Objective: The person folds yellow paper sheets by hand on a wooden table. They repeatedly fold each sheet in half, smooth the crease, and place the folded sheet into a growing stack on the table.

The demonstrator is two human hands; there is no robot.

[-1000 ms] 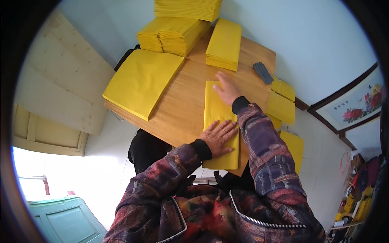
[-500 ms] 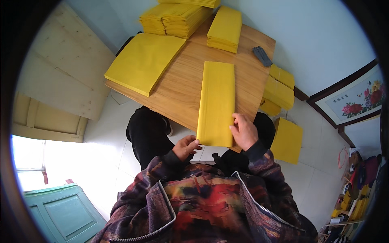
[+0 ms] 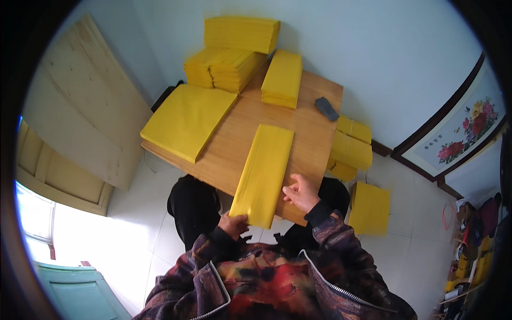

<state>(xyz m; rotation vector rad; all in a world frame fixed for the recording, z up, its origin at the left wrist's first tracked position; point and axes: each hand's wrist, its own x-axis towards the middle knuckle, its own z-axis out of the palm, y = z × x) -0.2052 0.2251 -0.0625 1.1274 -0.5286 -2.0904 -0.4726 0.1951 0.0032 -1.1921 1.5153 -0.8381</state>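
A long folded yellow paper sheet [image 3: 261, 178] lies at a slant on the wooden table [image 3: 213, 173], its near end jutting past the table's edge. My left hand [image 3: 233, 225] grips the near left corner, thumb on top and the other fingers hidden below. Just right of the paper, over the wood, is my right hand [image 3: 302, 193]; its fingers are half bent and apart, with nothing visible in them. A wide stack of flat yellow sheets [image 3: 186, 120] sits at the table's left. Farther back stands a narrow pile of folded yellow paper [image 3: 282, 77].
Tall yellow paper bundles [image 3: 224, 66] are heaped at the back against the wall. A dark grey object [image 3: 326, 109] lies near the table's right edge. More tied yellow bundles [image 3: 352, 149] and a yellow stack [image 3: 369, 209] stand beyond the table on the right. A framed flower picture [image 3: 453, 133] leans there.
My right hand has come off the paper's right edge. My left hand keeps its corner, and the paper now slants, its near end shifted left. The whole view has tilted up.
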